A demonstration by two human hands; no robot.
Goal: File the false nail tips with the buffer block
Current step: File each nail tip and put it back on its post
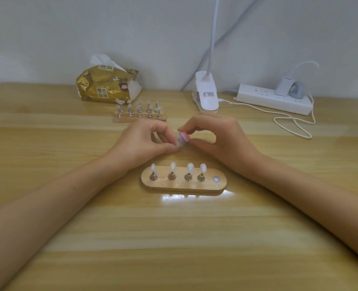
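Note:
My left hand pinches a pale false nail tip between thumb and fingers, just above the table. My right hand pinches a small pink and purple buffer block, whose end touches the nail tip. In front of both hands lies an oval wooden stand carrying several white nail tips on metal pegs; its rightmost spot shows only a bare metal disc.
A second wooden stand with several nail tips sits behind my left hand. A gold tissue pack lies at the back left. A white clip lamp, a power strip and a looping white cable occupy the back right.

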